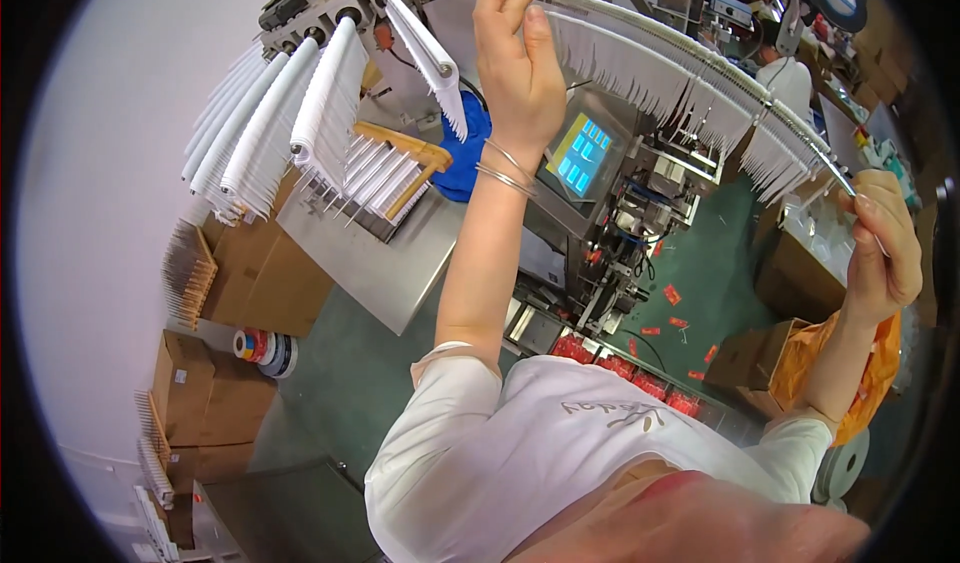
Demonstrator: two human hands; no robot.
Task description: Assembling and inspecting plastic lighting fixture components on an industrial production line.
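Note:
My left hand (520, 68) is raised at the top centre, fingers stretched out and apart, beside the near end of a long metal rod (690, 51). Whether its fingers touch the rod cannot be made out. Many thin white strips (640, 68) hang close together along the rod in a curtain. At the far right, my right hand (885, 248) is closed on the rod's other end, thumb and fingers pinched round it. More white strips (335, 103) hang in dense rows from spindles (348, 15) at the upper left. Two thin bangles circle my left wrist.
A machine with a lit touch screen (582, 155) stands under the rod. A metal table (385, 273) holds a wooden-handled rack (395, 178) and a blue bag (465, 148). Cardboard boxes (262, 263) stand left; open boxes (800, 268) stand right. Red pieces (672, 294) litter the green floor.

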